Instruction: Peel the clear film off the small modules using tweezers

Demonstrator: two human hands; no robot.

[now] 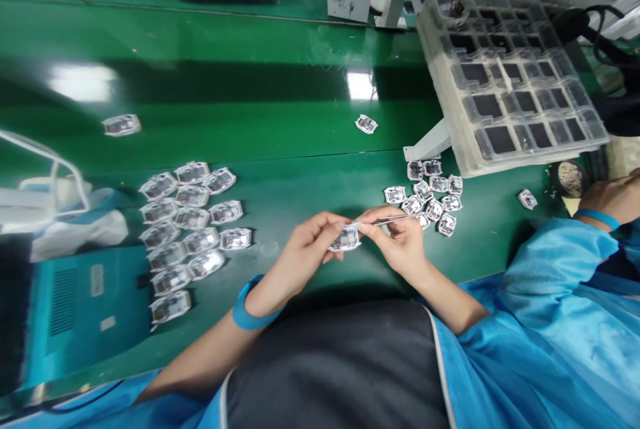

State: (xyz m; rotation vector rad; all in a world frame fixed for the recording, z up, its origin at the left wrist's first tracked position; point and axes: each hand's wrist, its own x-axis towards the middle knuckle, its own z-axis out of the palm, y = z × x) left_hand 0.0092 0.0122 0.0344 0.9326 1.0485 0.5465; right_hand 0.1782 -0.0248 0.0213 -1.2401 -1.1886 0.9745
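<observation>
My left hand is closed, gripping a small white-framed electronic module by its left side, low over the green bench. In my right hand is a pair of thin metal tweezers, pinched near the module's upper right edge. The tweezers' far end sticks out to the right. What the fingertips do at the module's top edge is too small to tell. Similar modules lie in rows to the left of my hands. Another group of modules lies loosely at the right, just past my right hand.
A tilted clear compartment tray stands at right on white legs. Single modules lie farther back. A teal box sits at left, a white pen holder at the back. A co-worker's hand is at far right, near a small round dish.
</observation>
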